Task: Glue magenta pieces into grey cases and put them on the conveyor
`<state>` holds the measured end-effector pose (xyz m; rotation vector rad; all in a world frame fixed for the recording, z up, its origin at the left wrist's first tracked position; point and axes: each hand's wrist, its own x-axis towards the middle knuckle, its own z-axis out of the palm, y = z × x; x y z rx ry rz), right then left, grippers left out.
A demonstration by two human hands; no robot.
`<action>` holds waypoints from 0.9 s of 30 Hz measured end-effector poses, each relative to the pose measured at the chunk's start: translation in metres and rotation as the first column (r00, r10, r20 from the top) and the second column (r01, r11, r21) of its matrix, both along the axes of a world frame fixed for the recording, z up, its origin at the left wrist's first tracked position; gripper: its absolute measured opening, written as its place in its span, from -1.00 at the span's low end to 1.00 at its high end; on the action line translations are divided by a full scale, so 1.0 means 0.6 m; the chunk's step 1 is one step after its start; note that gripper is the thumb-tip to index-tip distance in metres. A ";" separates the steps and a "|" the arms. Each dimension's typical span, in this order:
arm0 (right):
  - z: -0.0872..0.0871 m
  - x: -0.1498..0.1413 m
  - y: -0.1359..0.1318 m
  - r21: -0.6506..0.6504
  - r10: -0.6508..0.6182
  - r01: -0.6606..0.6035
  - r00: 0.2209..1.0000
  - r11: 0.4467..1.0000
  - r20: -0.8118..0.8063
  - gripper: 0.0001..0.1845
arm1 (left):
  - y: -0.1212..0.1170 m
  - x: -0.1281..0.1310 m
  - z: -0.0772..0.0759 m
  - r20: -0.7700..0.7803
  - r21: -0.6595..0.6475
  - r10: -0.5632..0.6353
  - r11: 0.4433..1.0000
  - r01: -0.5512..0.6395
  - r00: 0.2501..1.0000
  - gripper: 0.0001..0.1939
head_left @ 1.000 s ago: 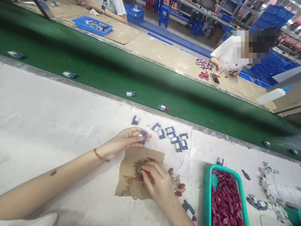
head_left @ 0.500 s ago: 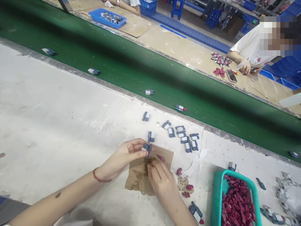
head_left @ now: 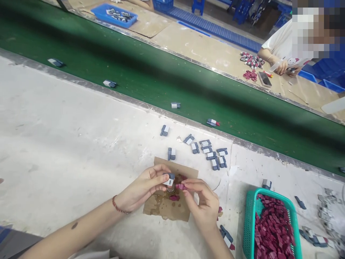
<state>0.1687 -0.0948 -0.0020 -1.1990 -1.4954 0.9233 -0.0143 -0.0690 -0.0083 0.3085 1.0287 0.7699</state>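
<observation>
My left hand (head_left: 140, 189) pinches a small grey-blue and white piece (head_left: 168, 179) above a stained scrap of cardboard (head_left: 164, 205). My right hand (head_left: 203, 205) pinches a small dark red piece (head_left: 180, 186) right beside the grey one, the two nearly touching. Another dark red piece (head_left: 174, 197) lies on the cardboard below them, next to a glue-smeared ring. Several more grey-blue pieces (head_left: 210, 153) lie in a loose cluster on the white table just beyond the cardboard.
A teal basket (head_left: 249, 219) full of dark red pieces stands at the right. A green conveyor belt (head_left: 161, 79) carries several finished pieces past the table's far edge. Across it another person works at a brown table with a blue tray (head_left: 114, 14).
My left hand drew the grey piece back over the cardboard. My right hand lifted off the glue spot with a dark red piece and brought it up beside the grey one.
</observation>
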 end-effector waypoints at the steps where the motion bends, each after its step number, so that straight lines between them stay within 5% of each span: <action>1: 0.001 -0.002 -0.001 0.020 0.005 -0.006 1.000 1.000 0.007 -0.85 | -0.002 0.001 -0.001 0.004 0.000 -0.004 1.000 0.004 1.000 -0.63; 18: 0.007 -0.010 0.001 0.071 0.016 -0.016 1.000 0.997 0.002 -0.74 | -0.005 0.009 0.003 0.091 -0.044 -0.052 0.997 0.057 0.994 -0.55; 27: 0.011 -0.004 0.004 0.106 0.190 -0.195 0.980 0.975 0.059 -0.70 | -0.008 0.010 -0.004 0.103 -0.134 -0.134 0.980 0.147 0.986 -0.54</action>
